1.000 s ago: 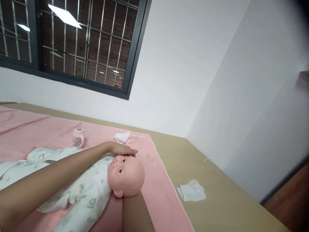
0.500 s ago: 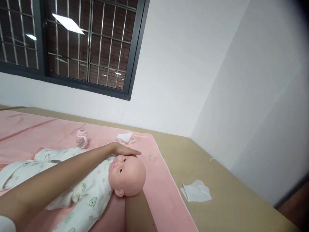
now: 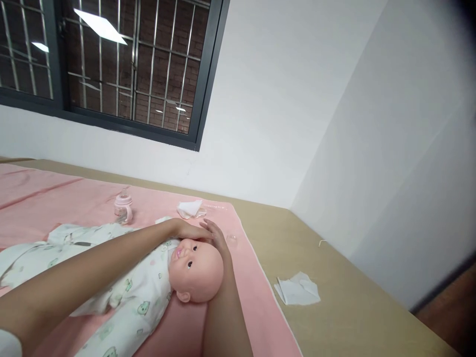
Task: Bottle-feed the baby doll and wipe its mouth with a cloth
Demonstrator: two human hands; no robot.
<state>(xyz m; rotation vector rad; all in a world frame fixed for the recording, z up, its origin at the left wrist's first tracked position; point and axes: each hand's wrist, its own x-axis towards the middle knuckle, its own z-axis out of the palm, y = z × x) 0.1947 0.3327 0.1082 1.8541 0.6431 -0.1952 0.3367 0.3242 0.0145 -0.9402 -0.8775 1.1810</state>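
Note:
A baby doll (image 3: 201,272) in a white outfit with green animal prints lies on its back on a pink mat (image 3: 238,307), its bald head toward the right. My left forearm crosses above the doll's chest. At the far side of the head, my left hand (image 3: 191,231) lies flat against the cheek, its fingers stretched out and partly hidden by the head. From the front edge my right arm runs along the crown. My right hand (image 3: 217,237) curves round the far top of the head with fingers apart, meeting the left fingertips.
A pink-capped baby bottle (image 3: 123,207) with a handle stands beyond the doll. Near the mat's back edge lies a white tissue on a clear item (image 3: 191,209). A small clear cap (image 3: 232,240) sits right of my right hand. Folded white tissue (image 3: 297,288) rests on the wooden surface (image 3: 334,317).
My right hand has come out from behind the doll's head, its fingers now showing beside the left ones. The doll's head has shifted very slightly. My view has tilted a little.

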